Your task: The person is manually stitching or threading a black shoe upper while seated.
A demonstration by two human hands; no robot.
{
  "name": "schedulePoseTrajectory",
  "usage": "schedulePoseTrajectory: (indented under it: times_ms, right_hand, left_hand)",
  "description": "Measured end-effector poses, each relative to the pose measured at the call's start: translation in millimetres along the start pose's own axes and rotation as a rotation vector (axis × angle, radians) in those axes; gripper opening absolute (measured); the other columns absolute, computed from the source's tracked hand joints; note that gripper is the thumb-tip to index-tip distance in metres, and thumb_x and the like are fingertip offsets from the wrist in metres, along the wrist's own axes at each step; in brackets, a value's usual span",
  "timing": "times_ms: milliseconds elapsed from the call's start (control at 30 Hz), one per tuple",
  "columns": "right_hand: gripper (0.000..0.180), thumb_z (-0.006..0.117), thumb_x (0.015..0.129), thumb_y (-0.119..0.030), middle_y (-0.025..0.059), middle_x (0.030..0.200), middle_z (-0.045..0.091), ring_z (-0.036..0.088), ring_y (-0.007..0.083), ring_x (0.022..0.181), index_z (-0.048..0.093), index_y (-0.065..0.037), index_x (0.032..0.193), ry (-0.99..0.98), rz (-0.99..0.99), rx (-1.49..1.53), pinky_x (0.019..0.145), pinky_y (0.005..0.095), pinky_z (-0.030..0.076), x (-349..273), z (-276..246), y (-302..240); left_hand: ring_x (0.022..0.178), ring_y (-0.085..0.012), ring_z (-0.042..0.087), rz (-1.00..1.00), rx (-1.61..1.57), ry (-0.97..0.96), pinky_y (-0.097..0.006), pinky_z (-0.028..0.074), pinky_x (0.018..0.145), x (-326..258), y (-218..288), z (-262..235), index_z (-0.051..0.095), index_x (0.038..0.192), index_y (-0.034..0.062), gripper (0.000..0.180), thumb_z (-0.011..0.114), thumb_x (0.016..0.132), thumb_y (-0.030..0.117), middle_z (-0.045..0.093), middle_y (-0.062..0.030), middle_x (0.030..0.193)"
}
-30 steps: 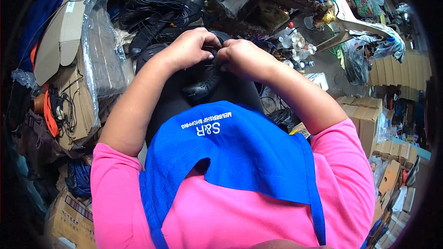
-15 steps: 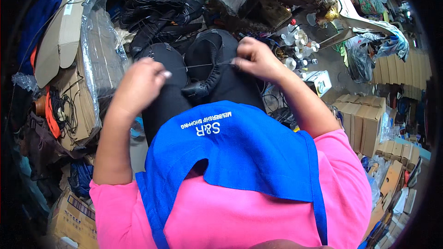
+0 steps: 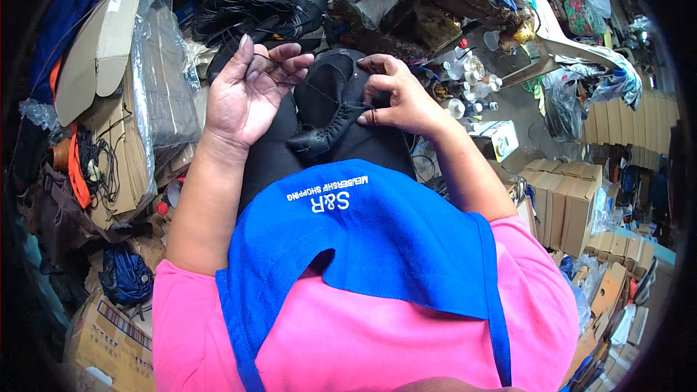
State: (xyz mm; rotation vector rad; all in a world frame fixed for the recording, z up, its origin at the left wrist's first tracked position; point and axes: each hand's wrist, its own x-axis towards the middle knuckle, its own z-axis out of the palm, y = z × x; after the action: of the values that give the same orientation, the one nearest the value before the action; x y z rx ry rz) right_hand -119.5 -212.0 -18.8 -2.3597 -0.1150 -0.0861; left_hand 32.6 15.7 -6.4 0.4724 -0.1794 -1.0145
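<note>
On my lap lies a black, curved leather-like piece (image 3: 324, 131) with a row of gathered stitches along its edge; its exact kind is hard to make out, though it resembles part of a shoe. My left hand (image 3: 250, 98) is raised to its left, palm turned up and fingers curled, with dark thread (image 3: 274, 65) looped across the fingers. At the right edge of the piece, my right hand (image 3: 396, 96) has thumb and fingers bent in a pinch around a dark strand beside the stitching. Part of that grip is hidden against the black material.
Coils of black cord (image 3: 250, 3) are heaped beyond my knees. Flattened cardboard (image 3: 109, 36) and a plastic-wrapped panel (image 3: 163, 72) stand at the left. Several small bottles (image 3: 472, 76) crowd the right, with cardboard boxes (image 3: 563, 199) nearer. A blue apron (image 3: 377, 239) covers my lap's near part.
The thread was stretched straight between both hands; now it lies slack around my left fingers. My left hand has turned palm up and moved up and rightward. The right hand moved slightly toward the seam.
</note>
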Motion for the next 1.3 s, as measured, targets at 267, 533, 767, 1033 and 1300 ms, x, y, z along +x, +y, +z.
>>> schedulePoseTrajectory:
  times_ms: [267,533,767,1033,1300]
  right_hand:
    - [0.035,0.045,0.096,-0.036,0.0084,0.082,0.061,0.059,0.0207,0.083,0.058,-0.006,0.083,0.762,0.503,1.459,0.082,0.0374,0.045,24,11,2]
    - [0.049,0.037,0.098,-0.043,0.0012,0.052,0.042,0.042,0.0160,0.048,0.042,-0.012,0.060,0.186,0.325,1.789,0.065,0.0361,0.043,-32,14,18]
    - [0.045,0.061,0.087,-0.034,0.0133,0.113,0.061,0.058,0.0254,0.108,0.055,-0.004,0.121,-0.116,0.685,0.044,0.094,0.0346,0.044,-98,-40,88]
    - [0.030,0.064,0.085,-0.028,0.0084,0.085,0.059,0.056,0.0158,0.082,0.062,0.001,0.091,-0.141,0.306,0.069,0.073,0.0301,0.045,7,-35,-29]
    - [0.022,0.058,0.078,-0.020,0.0211,0.069,0.055,0.057,0.0373,0.067,0.056,0.001,0.073,-0.315,0.075,-0.093,0.062,0.0434,0.044,9,-17,-32]
  left_hand:
    - [0.103,-0.0323,0.056,0.048,-0.162,-0.069,-0.044,0.040,0.094,1,-6,3,0.043,0.061,0.0107,0.046,0.042,0.097,0.039,0.062,-0.0141,0.090]
    - [0.046,-0.0117,0.030,-0.075,0.120,0.328,-0.032,0.037,0.061,-3,13,-29,0.035,0.058,0.0153,0.043,0.043,0.098,0.032,0.031,0.0021,0.052]
    - [0.091,-0.0201,0.060,0.315,1.641,0.472,-0.031,0.045,0.086,-16,64,-46,0.063,0.098,-0.0008,0.033,0.049,0.096,0.029,0.064,-0.0100,0.097]
    - [0.107,-0.0272,0.053,0.354,1.682,0.047,-0.035,0.042,0.093,22,-41,1,0.059,0.110,0.0062,0.040,0.070,0.077,0.024,0.055,-0.0130,0.112]
    - [0.092,-0.0268,0.054,0.273,1.637,0.031,-0.035,0.044,0.081,41,-67,-13,0.055,0.098,0.0040,0.036,0.073,0.076,0.026,0.052,-0.0125,0.098]
